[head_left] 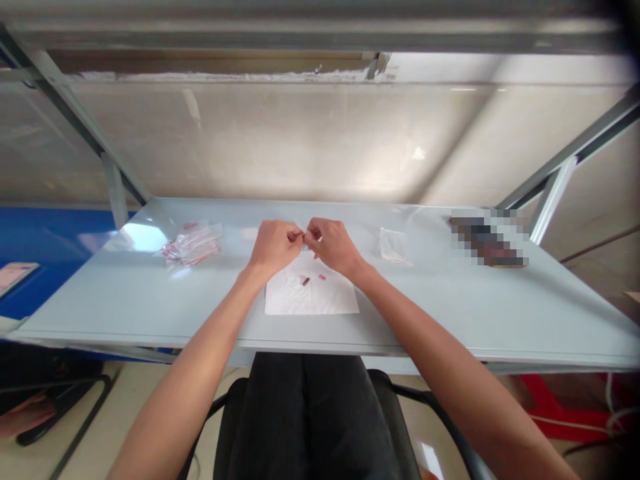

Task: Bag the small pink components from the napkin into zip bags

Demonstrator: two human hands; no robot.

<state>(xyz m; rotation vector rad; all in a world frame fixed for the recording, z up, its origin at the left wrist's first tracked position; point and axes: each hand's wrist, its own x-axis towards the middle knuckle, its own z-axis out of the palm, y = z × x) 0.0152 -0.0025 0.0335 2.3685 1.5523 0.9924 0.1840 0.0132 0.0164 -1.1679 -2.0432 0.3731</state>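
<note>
My left hand [278, 241] and my right hand [330, 241] meet above the far part of a white sheet [285, 300]. Both are closed, thumbs and fingertips pinched together close to each other. Whatever sits between the fingertips is too small to make out. On the sheet below lie a small dark piece [306, 282] and a small pinkish-red piece [322, 277]. A faint reddish mark shows beside the dark piece.
A pile of clear plastic bags with red edges [193, 245] lies at the left of the grey table [430, 307]. One clear bag [394, 245] rests right of my hands. A blurred-out object [490, 241] is farther right. Metal frame posts [555, 200] flank the table.
</note>
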